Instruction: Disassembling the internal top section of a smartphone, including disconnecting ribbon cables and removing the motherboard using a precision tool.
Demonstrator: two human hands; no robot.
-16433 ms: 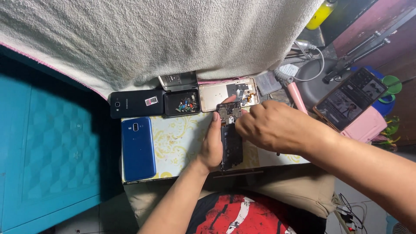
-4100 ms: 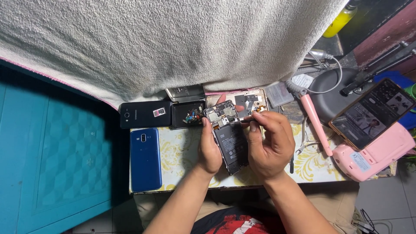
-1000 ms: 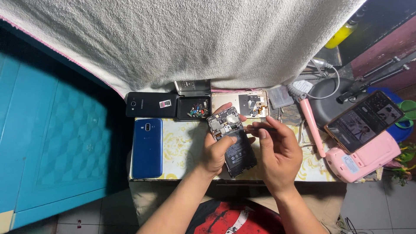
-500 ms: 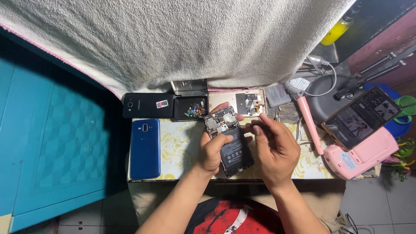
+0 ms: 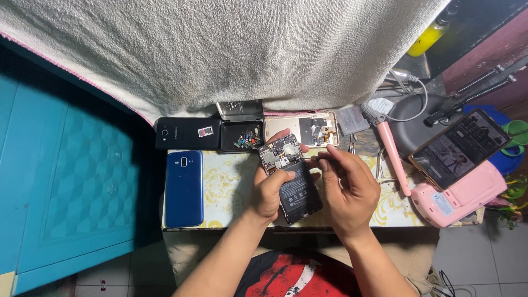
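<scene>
Two hands grip one opened black phone with its battery showing [image 5: 290, 179]: left hand [image 5: 269, 192] clasps it, right hand [image 5: 346, 184] pinches a thin metal tool [image 5: 311, 158]. Left of it lie two phones, one shiny blue phone [image 5: 183, 188] and one flat black phone [image 5: 187, 133].

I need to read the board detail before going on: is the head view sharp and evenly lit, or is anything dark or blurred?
Head view: the opened phone between the left hand and right hand is well lit and fairly sharp, though its parts are too small to read; the left side by the blue phone falls into deep shadow; the propped phone's screen shows mild glare.
</scene>
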